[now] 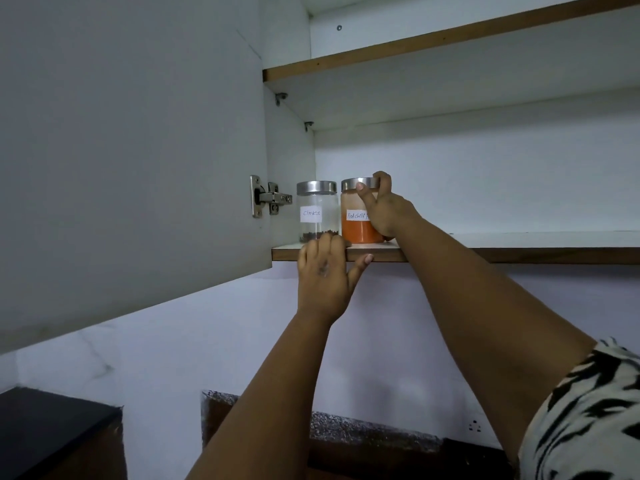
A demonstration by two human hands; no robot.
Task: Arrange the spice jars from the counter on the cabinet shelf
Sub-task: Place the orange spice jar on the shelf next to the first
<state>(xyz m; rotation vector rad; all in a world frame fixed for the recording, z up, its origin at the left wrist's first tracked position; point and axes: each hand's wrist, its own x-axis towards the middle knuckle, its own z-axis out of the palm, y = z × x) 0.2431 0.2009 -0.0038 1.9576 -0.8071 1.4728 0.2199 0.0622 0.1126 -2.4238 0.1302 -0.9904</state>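
Note:
Two glass spice jars with steel lids stand side by side at the left end of the lower cabinet shelf (519, 242). The left one, the cloves jar (317, 209), holds a thin layer of dark cloves. The right one, the red chilli powder jar (356, 230), is part full of orange powder. My right hand (382, 209) grips this jar around its right side, thumb and fingers at the lid. My left hand (325, 275) holds the shelf's front edge just below the cloves jar, fingers curled over the top and thumb under the edge.
The open cabinet door (131, 150) hangs at the left on a metal hinge (268, 197). An upper shelf (450, 39) runs above. The lower shelf stretches bare to the right. A speckled counter edge (363, 431) and a wall socket (474, 426) lie below.

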